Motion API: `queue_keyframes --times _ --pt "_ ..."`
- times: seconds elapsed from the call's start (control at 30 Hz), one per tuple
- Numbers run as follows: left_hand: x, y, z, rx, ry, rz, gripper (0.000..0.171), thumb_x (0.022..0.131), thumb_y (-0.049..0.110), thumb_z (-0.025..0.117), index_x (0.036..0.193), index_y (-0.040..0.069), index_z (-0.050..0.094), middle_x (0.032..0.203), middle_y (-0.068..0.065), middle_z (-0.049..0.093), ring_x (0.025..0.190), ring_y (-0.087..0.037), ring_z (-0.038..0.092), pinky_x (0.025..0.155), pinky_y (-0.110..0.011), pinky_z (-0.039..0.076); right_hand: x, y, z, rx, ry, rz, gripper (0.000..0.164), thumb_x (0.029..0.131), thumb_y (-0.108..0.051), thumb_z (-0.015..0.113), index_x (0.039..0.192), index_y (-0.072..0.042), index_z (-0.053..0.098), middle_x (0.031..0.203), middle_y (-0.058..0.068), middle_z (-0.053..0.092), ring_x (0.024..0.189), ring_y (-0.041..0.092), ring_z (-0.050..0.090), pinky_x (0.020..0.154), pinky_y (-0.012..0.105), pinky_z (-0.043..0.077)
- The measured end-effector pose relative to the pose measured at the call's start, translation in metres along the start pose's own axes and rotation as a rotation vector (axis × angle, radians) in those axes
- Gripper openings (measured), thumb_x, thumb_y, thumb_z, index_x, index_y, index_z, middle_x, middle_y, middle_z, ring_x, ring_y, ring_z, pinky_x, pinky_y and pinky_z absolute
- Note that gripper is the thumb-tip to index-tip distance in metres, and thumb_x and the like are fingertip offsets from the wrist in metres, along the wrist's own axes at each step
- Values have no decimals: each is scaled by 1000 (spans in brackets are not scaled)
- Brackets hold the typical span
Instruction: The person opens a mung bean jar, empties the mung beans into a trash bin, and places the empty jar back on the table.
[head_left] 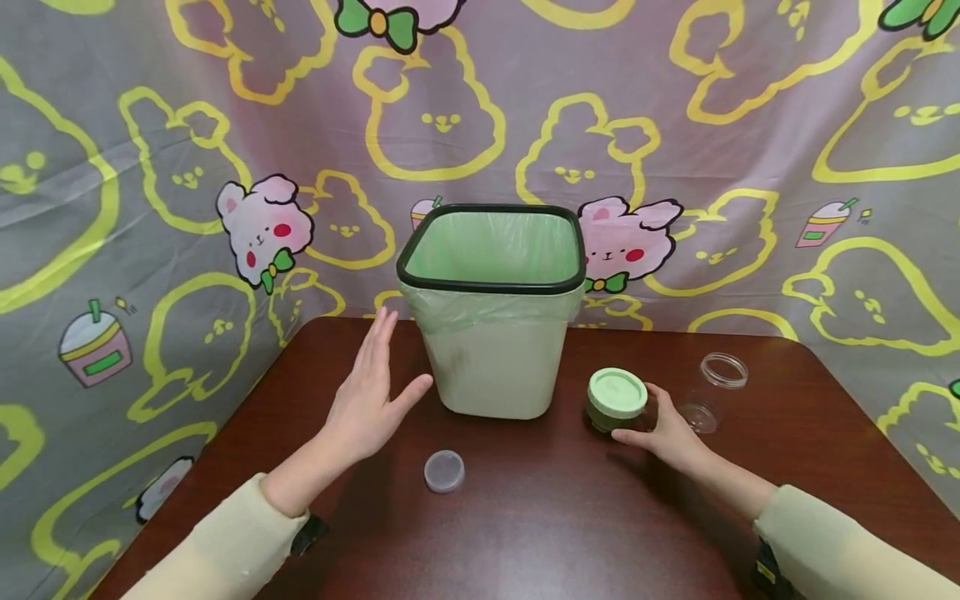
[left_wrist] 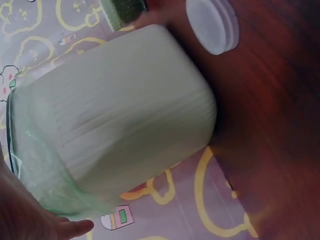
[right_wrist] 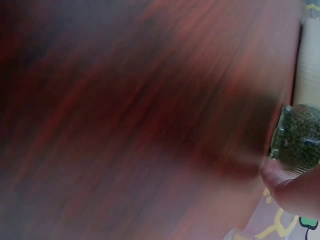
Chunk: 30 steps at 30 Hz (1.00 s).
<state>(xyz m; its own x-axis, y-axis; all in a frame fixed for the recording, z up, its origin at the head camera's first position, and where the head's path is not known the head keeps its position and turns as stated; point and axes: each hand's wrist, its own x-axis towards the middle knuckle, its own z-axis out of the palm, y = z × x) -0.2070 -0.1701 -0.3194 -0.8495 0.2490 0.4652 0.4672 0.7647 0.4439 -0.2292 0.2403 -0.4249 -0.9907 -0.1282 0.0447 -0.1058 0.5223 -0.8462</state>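
On the right of the table stands a small clear jar (head_left: pixel 604 418) with a pale green lid (head_left: pixel 617 392). Small dark green bean-like grains fill this jar (right_wrist: pixel 300 137), seen close up in the right wrist view. My right hand (head_left: pixel 671 433) holds it from the right side, thumb at its lower front and fingers partly hidden behind the lid. My left hand (head_left: pixel 365 404) is raised beside the left wall of a bin (head_left: pixel 495 358), fingers straight and thumb spread, holding nothing. A round translucent lid (head_left: pixel 445 471) lies on the table between the hands.
The pale bin, lined with a green bag (head_left: pixel 495 308) under a black rim (head_left: pixel 491 287), stands at the back centre. An open clear jar (head_left: pixel 708 396) stands just beyond my right hand. A patterned curtain (head_left: pixel 450 108) hangs around the dark brown table (head_left: pixel 525 517).
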Motion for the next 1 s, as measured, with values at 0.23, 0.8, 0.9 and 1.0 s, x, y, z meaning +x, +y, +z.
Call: queue_keyframes --times 0.23,0.8,0.9,1.0 --pt "-5 -1 8 -67 -49 -23 87 96 47 56 156 10 7 162 -5 2 146 -26 11 100 -58 38 9 4 6 -63 30 24 98 78 -24 83 141 14 20 136 37 38 129 49 36 104 58 29" --pt "-19 7 20 -171 -76 -8 82 98 41 55 157 13 7 162 -3 3 146 -25 12 100 -61 36 16 5 22 38 119 61 95 75 -17 85 141 11 23 138 31 37 129 43 36 106 51 27" --pt "-19 7 21 -170 -78 -4 81 98 41 55 157 13 7 162 -3 3 146 -25 12 100 -61 36 17 3 22 42 136 57 93 75 -15 85 140 11 24 136 31 39 127 42 38 105 50 28" --pt "-18 7 21 -169 -79 -1 81 98 40 56 157 13 7 162 -4 3 146 -26 12 101 -61 35 18 1 23 41 164 61 92 74 -15 85 139 11 24 135 31 40 126 43 39 104 50 29"
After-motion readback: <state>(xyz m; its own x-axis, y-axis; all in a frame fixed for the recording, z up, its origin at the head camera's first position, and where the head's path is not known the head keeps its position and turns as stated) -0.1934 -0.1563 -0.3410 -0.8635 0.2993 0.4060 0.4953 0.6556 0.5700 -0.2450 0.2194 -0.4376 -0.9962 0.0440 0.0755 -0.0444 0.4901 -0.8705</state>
